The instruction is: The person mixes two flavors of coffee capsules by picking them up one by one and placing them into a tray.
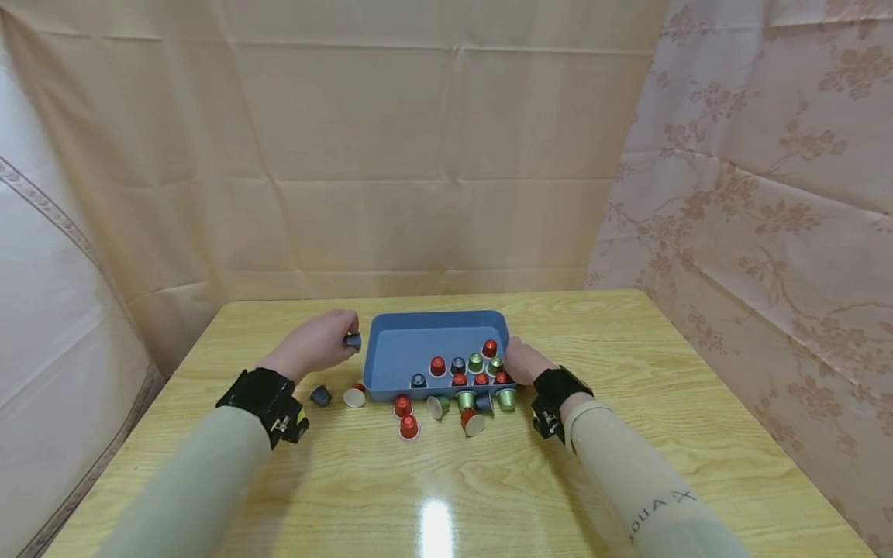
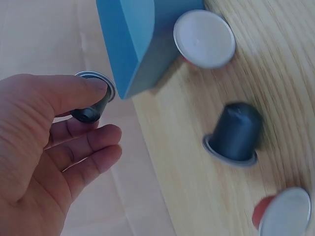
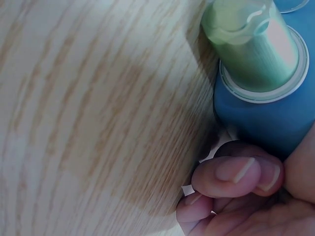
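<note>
My left hand (image 1: 317, 341) pinches a dark coffee capsule (image 2: 93, 101) between thumb and fingers, just left of the blue tray (image 1: 432, 319). In the left wrist view its other fingers are loosely bent. My right hand (image 1: 528, 361) grips the tray's right side near the front corner, fingers curled by its outer wall in the right wrist view. Red, green and dark capsules stand inside the tray, mostly toward its right and front, among them a red capsule (image 1: 437, 366) and a dark one (image 1: 418, 380).
Several capsules lie on the wooden table (image 1: 349, 480) before the tray: a dark one (image 1: 321, 395), a tipped red one (image 1: 354, 397), an upright red one (image 1: 408, 427). A green capsule (image 3: 256, 49) is beside the tray's wall. A beige cloth (image 1: 418, 155) hangs behind the table.
</note>
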Action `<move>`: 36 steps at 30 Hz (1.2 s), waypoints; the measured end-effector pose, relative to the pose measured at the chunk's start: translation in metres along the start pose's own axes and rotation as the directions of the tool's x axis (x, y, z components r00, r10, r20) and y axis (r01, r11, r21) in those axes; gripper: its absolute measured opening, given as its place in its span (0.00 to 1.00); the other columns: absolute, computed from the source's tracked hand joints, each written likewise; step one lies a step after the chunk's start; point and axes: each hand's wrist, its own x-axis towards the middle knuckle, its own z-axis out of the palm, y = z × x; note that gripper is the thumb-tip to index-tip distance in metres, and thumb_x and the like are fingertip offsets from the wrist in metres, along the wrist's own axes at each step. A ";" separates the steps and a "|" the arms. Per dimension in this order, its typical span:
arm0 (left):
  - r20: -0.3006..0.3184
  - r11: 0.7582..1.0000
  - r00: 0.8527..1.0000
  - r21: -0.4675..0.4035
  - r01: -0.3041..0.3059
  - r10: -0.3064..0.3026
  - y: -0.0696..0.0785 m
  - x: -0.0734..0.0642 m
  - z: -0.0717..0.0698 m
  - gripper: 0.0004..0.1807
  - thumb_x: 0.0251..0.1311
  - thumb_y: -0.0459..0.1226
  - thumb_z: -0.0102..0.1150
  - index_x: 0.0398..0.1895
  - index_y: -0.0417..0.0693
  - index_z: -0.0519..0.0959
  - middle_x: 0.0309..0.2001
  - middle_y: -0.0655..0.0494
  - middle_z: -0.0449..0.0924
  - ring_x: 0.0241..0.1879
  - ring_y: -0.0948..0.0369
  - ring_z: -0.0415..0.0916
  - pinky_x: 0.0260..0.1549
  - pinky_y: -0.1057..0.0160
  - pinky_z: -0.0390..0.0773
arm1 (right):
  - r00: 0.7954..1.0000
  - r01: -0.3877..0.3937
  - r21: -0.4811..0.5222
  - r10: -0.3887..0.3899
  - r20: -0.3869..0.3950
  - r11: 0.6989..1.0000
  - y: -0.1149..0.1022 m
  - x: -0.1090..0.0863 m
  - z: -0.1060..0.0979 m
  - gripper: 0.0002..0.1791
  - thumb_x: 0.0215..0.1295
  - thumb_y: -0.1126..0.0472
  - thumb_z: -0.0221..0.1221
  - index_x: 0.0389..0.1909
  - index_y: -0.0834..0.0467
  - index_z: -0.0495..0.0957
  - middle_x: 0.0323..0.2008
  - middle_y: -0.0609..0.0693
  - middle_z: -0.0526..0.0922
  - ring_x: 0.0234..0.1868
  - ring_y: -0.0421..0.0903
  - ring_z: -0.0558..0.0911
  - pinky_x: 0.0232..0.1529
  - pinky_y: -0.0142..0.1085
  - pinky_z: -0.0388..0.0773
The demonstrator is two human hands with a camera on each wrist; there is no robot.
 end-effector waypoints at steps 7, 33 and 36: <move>-0.015 0.998 0.998 -0.024 -0.058 0.058 0.014 0.005 0.004 0.08 0.53 0.32 0.63 0.36 0.44 0.76 0.34 0.53 0.73 0.33 0.58 0.70 0.36 0.59 0.74 | 1.000 -0.028 0.063 0.027 0.011 0.998 0.002 0.000 0.000 0.17 0.72 0.64 0.37 0.51 0.75 0.59 0.28 0.58 0.73 0.28 0.50 0.75 0.32 0.40 0.72; 0.188 0.994 0.977 0.024 -0.111 0.105 0.035 0.014 0.030 0.14 0.53 0.27 0.62 0.42 0.49 0.81 0.38 0.57 0.70 0.36 0.61 0.70 0.39 0.63 0.75 | 1.000 -0.004 0.012 0.004 0.008 1.000 0.001 0.000 0.000 0.18 0.71 0.66 0.37 0.53 0.78 0.58 0.30 0.61 0.75 0.30 0.50 0.76 0.35 0.41 0.73; 0.208 0.994 0.973 0.020 -0.108 0.101 0.036 0.014 0.032 0.14 0.53 0.27 0.61 0.42 0.50 0.81 0.39 0.57 0.70 0.36 0.61 0.70 0.40 0.63 0.75 | 1.000 -0.025 0.032 0.025 0.017 0.999 0.000 0.000 0.000 0.19 0.72 0.65 0.37 0.54 0.77 0.57 0.30 0.61 0.75 0.30 0.50 0.76 0.35 0.41 0.73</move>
